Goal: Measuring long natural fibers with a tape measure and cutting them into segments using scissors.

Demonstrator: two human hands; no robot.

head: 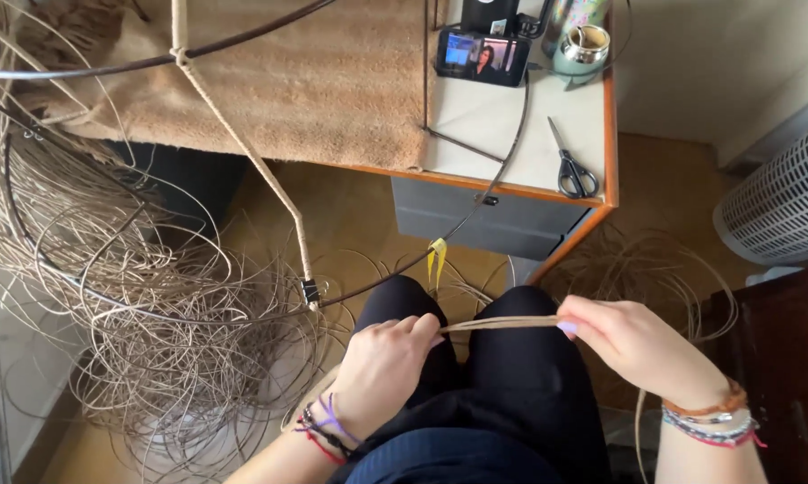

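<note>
Both hands pinch a few thin, pale tan reed strands (498, 324) and pull them flat and tight above the lap. The left hand (388, 358) is closed around one end, and the right hand (632, 345) grips the other end with its fingertips. It looks like the strands are being lined up and made straight, so I think the next move needs a steady pull and a careful feed toward the thin dark wire hoop frame (242, 309), which stands just in front of the knees. A big loose tangle of tan reed (153, 341) spills over the yellow-brown floor (350, 215). Farther off is a white table with an orange edge (502, 125) with black-handled scissors (572, 166), a small phone with a lit screen (483, 56) and a brown fuzzy cloth (332, 81). A white grid basket (785, 202) stands at the right.
</note>
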